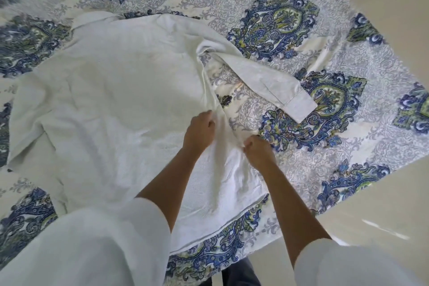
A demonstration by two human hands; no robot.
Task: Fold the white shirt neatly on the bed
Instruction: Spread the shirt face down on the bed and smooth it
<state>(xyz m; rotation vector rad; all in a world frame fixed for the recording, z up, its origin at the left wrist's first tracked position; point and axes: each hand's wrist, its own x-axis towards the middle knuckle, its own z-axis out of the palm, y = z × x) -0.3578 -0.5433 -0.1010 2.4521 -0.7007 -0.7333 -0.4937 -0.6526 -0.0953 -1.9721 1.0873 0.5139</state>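
The white shirt (111,100) lies spread across the bed, its hem toward me. One long sleeve (274,83) stretches out to the right, its cuff resting on the patterned cover. My left hand (199,132) pinches the shirt's right side edge, fingers closed on the cloth. My right hand (257,150) grips the same edge a little nearer to me. The fabric bunches into a ridge between the two hands. The other sleeve is folded at the far left.
The bed (325,30) carries a white cover with blue and green paisley medallions. Its corner and right edge border a pale tiled floor (383,193). My white sleeves fill the lower part of the view.
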